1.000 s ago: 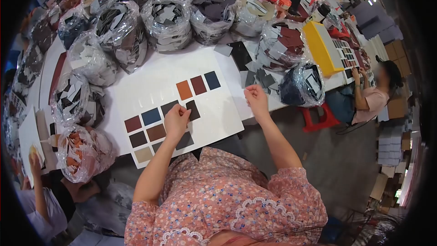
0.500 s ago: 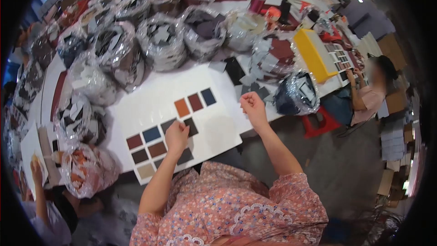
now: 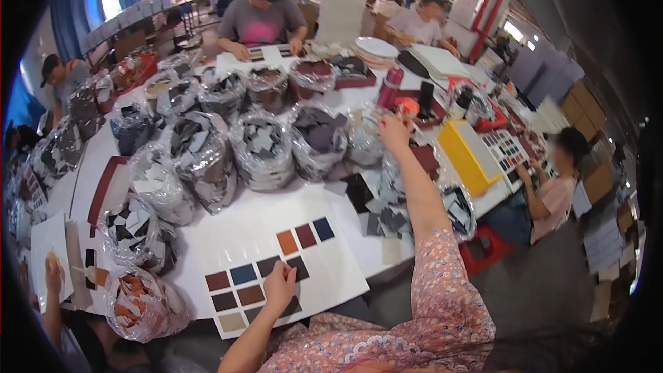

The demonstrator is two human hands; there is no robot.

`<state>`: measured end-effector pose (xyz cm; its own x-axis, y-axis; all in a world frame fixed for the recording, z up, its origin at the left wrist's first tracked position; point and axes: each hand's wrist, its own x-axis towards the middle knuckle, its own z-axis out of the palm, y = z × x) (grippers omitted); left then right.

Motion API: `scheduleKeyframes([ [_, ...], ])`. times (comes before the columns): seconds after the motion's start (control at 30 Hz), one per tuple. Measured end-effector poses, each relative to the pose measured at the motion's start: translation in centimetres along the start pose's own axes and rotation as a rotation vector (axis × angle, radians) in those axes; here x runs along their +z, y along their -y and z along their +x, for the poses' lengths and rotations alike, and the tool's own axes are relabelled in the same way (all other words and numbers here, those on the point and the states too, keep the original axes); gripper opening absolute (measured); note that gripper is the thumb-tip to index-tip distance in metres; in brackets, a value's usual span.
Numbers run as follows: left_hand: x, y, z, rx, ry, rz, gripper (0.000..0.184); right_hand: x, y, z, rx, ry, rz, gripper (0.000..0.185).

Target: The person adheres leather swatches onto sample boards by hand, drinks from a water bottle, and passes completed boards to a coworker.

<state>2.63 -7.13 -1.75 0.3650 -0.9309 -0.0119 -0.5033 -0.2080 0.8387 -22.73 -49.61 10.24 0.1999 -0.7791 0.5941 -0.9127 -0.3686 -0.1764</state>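
Observation:
A white board (image 3: 331,276) with rows of coloured swatches lies on the table in front of me. My left hand (image 3: 279,286) is low over it, fingers pressed together, beside a dark swatch (image 3: 298,269); anything in them is hidden. An orange swatch (image 3: 285,242), a dark red one and a navy one form the top row. My right hand (image 3: 395,132) reaches far forward at the bag of cream pieces (image 3: 362,139), its fingers drawn together; I cannot make out anything between them.
Plastic bags of cut pieces, such as a grey one (image 3: 262,152), curve round the board. Loose grey pieces (image 3: 383,221) lie right of it. Beyond stand a yellow box (image 3: 469,159) and a pink bottle (image 3: 390,88). Co-workers (image 3: 259,17) sit around the table; a red stool (image 3: 487,252) is at the right.
My right hand has moved forward from above the table edge to the cream bag. My left hand stays over the swatches. The view has tilted up, showing more co-workers.

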Motion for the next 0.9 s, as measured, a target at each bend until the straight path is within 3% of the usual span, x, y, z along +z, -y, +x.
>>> scheduleKeyframes([
  [0.1, -1.8, 1.1, -0.3, -0.079, 0.041, -0.266, 0.018, 2.4, 0.6, 1.9, -0.05, 0.106, -0.165, 0.015],
  [0.17, -3.3, 1.6, -0.5, -0.088, 0.03, -0.341, 0.017, 6.4, -1.2, 3.7, -0.159, 0.03, -0.273, 0.016],
  [0.23, -5.8, 1.0, -0.3, -0.083, 0.03, -0.292, 0.017, 6.1, 0.0, 4.4, -0.167, -0.016, -0.32, 0.016],
  [0.33, -9.3, 0.8, 1.2, -0.038, -0.007, -0.224, 0.019, 6.8, -0.2, 5.3, -0.13, 0.176, -0.443, 0.017],
  [0.43, -13.9, 0.0, 4.1, 0.013, -0.105, -0.149, 0.015, 6.5, -0.3, 4.9, -0.221, 0.082, -0.304, 0.012],
  [0.5, -17.2, 0.1, 7.0, 0.094, -0.308, -0.043, 0.014, 4.3, 2.0, 4.4, -0.013, 0.115, -0.331, 0.016],
  [0.57, -21.6, -0.5, 10.5, 0.173, -0.544, 0.155, 0.013, 2.7, 2.5, 3.7, -0.153, -0.176, -0.235, 0.017],
  [0.6, -23.8, -2.2, 11.7, 0.097, -0.665, 0.232, 0.014, 2.4, 2.4, 3.3, -0.215, -0.317, -0.188, 0.019],
  [0.7, -29.0, 0.4, 17.3, -0.067, -1.013, 0.84, 0.03, 2.3, 1.1, 3.1, -0.014, -0.348, 0.318, 0.024],
  [0.73, -30.4, 0.9, 18.0, -0.188, -0.941, 0.915, 0.033, 1.7, 1.6, 2.3, 0.129, -0.309, 0.516, 0.025],
  [0.8, -32.1, 1.5, 18.8, -0.341, -0.75, 0.979, 0.036, 1.7, 0.6, 0.0, -0.016, -0.297, 0.384, 0.024],
  [0.83, -32.4, 1.9, 18.9, -0.374, -0.632, 0.973, 0.036, -2.1, 5.3, -3.2, 0.047, -0.166, 0.63, 0.024],
  [0.9, -32.4, 4.4, 19.3, -0.148, -0.669, 0.976, 0.025, -3.2, 7.4, -9.2, 0.28, 0.203, 0.771, 0.02],
])
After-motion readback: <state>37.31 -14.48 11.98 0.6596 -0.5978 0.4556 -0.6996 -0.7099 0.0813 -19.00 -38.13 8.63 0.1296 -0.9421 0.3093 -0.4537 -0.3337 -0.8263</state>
